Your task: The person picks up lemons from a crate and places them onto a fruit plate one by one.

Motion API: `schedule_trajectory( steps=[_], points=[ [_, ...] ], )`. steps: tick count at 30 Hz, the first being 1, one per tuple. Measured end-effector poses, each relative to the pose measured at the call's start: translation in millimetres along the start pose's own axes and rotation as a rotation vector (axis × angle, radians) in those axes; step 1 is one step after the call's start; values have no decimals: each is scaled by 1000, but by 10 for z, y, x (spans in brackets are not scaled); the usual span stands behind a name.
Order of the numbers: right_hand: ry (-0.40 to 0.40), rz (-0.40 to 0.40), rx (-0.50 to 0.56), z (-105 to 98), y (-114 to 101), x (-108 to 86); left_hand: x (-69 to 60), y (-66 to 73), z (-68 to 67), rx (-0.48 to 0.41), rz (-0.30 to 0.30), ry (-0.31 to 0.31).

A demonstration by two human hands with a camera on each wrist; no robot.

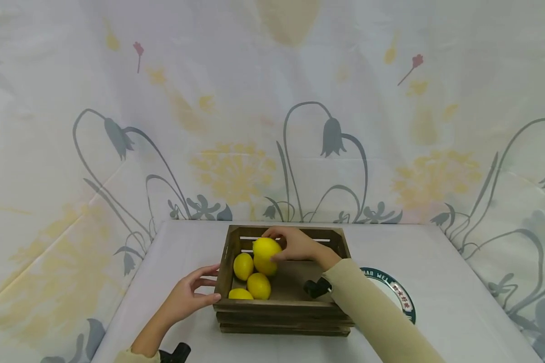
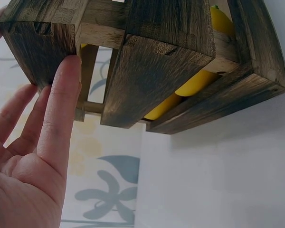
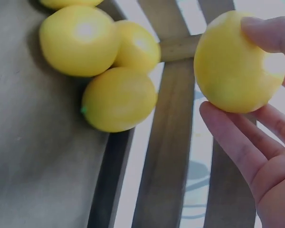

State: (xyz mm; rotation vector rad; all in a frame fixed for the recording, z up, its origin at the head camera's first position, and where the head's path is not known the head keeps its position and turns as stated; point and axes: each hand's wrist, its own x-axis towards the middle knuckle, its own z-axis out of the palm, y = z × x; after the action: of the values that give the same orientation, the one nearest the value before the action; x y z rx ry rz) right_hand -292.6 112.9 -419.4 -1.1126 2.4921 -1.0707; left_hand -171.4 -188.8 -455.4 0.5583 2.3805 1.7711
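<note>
A dark wooden slatted crate [image 1: 283,310] stands on the white table with several yellow lemons [image 1: 259,286] in its left part. My right hand [image 1: 295,243] pinches one lemon [image 1: 266,248] between thumb and fingers over the inside of the crate; the right wrist view shows this lemon [image 3: 237,64] apart from the others [image 3: 119,99]. At the crate's left side, my left hand [image 1: 188,297] touches the wood with thumb and fingertips, its fingers fairly straight. In the left wrist view the fingers of the left hand [image 2: 38,142] rest against the crate's corner [image 2: 42,47].
A round white plate with a green rim [image 1: 409,302] lies on the table to the right of the crate, partly covered by the right sleeve [image 1: 372,307]. Behind the table [image 1: 186,242] hangs a flower-patterned curtain [image 1: 254,101].
</note>
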Motion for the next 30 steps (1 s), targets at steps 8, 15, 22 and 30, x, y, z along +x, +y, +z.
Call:
schedule_trajectory(
  steps=[8,15,22,30],
  points=[
    [147,65,47,-51,-143,-44,-4,-17,-2,17,8,8],
    [295,114,116,-99,-198,-92,-1,-2,1,18,5,8],
    [418,143,169,-151,-246,-131,-10,13,11,16,0,9],
    [515,150,198,-232,-316,-219,-14,28,5,14,-5,3]
  ],
)
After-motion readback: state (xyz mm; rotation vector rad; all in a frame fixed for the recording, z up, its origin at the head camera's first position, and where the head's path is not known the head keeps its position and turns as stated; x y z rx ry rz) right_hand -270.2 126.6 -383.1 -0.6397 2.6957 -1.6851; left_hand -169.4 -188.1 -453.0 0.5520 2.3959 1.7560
